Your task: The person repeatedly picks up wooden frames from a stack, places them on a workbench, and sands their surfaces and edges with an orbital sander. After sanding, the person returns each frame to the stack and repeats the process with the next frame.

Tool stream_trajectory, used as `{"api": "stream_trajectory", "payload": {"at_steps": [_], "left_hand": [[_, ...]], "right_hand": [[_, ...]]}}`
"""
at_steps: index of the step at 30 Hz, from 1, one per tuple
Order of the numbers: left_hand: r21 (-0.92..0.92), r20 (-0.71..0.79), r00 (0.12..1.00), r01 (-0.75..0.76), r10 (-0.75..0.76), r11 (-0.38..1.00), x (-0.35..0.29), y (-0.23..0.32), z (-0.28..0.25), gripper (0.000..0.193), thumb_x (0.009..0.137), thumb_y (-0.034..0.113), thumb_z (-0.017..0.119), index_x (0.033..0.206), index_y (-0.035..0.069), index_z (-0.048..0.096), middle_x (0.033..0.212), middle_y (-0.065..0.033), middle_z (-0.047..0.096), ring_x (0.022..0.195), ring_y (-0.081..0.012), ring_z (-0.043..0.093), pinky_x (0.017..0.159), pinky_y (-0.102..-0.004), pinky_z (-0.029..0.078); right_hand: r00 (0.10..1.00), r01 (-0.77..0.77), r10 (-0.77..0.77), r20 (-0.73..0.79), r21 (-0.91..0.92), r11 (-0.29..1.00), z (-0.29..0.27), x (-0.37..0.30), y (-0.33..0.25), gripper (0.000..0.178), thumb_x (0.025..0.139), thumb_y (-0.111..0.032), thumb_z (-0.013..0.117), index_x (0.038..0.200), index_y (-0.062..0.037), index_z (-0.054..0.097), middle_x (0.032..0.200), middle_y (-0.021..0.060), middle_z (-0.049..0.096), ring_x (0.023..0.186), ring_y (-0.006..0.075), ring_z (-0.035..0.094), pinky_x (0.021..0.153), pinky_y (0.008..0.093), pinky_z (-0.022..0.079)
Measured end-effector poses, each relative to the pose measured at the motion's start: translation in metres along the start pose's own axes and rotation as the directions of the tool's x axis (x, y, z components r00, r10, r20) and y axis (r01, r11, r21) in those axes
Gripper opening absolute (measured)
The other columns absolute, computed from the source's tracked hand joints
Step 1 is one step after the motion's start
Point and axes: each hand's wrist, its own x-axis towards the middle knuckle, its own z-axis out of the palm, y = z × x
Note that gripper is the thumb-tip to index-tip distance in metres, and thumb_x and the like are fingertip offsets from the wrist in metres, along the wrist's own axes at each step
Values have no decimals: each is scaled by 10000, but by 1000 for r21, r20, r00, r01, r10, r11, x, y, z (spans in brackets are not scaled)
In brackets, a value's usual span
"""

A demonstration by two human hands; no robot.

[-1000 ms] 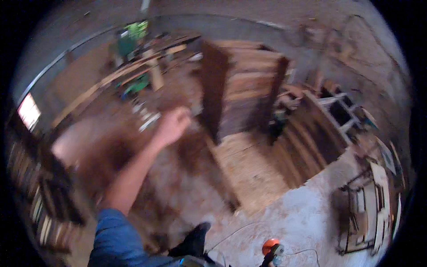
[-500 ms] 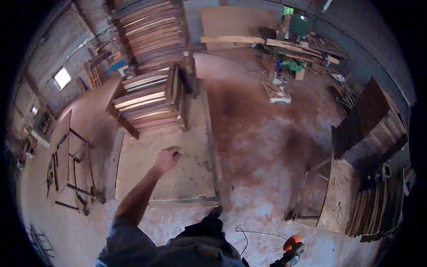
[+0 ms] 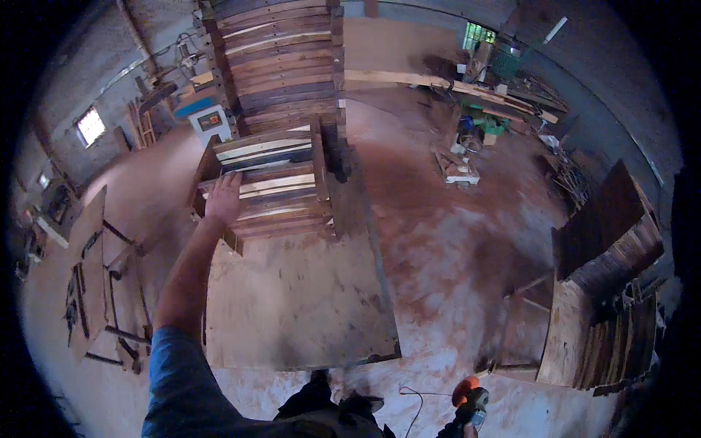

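My left hand (image 3: 223, 201) is stretched forward, its fingers extended over the near left part of a slatted wooden piece (image 3: 277, 197). It appears to touch the slats; whether it grips any is unclear. That piece, made of light and dark strips, sits on a flat wooden board (image 3: 299, 299). Down at the lower right, my right hand (image 3: 458, 426), dark and partly cut off by the picture's edge, holds an angle grinder (image 3: 476, 404) with an orange disc (image 3: 464, 391). A cord (image 3: 420, 398) lies near the grinder.
A tall slatted wooden stack (image 3: 281, 66) rises behind the piece. To the left stands a metal-legged frame (image 3: 109, 285). Slatted wooden panels (image 3: 613, 233) lean at the right. Further back, a long plank (image 3: 409, 80) lies across a bench amid clutter, on a dusty reddish floor (image 3: 453, 255).
My left hand has reached forward, from above the board to the slatted piece, and its curled fingers have straightened. My view has come closer to the stack. The grinder remains in my right hand.
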Motion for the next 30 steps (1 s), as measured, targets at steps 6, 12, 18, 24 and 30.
{"api": "stream_trajectory", "payload": {"at_steps": [6, 12, 18, 24, 30], "left_hand": [[-208, 211, 966, -104, 148, 973, 55, -25, 13, 542, 792, 318, 681, 1258, 66, 566, 1199, -169, 627, 1130, -343, 589, 948, -478, 476], [-279, 206, 932, -237, 299, 931, 65, -43, -8, 347, 787, 326, 663, 1015, 65, 670, 928, -204, 684, 926, -383, 656, 799, -506, 524], [-315, -60, 892, -444, 449, 839, -35, -3, -36, 328, 783, 225, 682, 1063, 60, 635, 1002, -174, 665, 874, -372, 659, 725, -498, 535], [-323, -6, 880, -451, 475, 832, -234, 45, -25, 226, 708, 161, 673, 919, 101, 619, 854, -77, 637, 775, -263, 630, 674, -422, 523], [-603, 281, 845, -214, 455, 769, -343, 120, 37, 138, 787, 138, 618, 910, 75, 605, 880, -118, 652, 834, -328, 637, 711, -462, 521]], "right_hand": [[997, -25, 21, -71, -53, 998, 73, -26, 15, 606, 894, -589, 575, 1021, 3, 612, 787, 127, 631, 677, 287, 613, 608, 404, 521], [996, -27, 16, -84, -133, 991, 123, -38, 17, 648, 889, -663, 517, 848, -21, 591, 680, 86, 569, 593, 267, 567, 547, 414, 474], [999, 12, -18, -42, -128, 992, 127, -38, -4, 529, 890, -537, 566, 973, -15, 593, 777, 84, 617, 660, 246, 626, 598, 396, 520], [998, 53, -47, 53, -126, 991, 173, -22, -46, 548, 837, -404, 723, 1117, 36, 555, 875, 134, 658, 719, 250, 677, 643, 388, 577], [989, 61, -20, 150, -274, 960, 187, -9, -66, 463, 823, -265, 730, 1149, 22, 570, 929, 98, 661, 757, 212, 670, 687, 365, 573]]}}
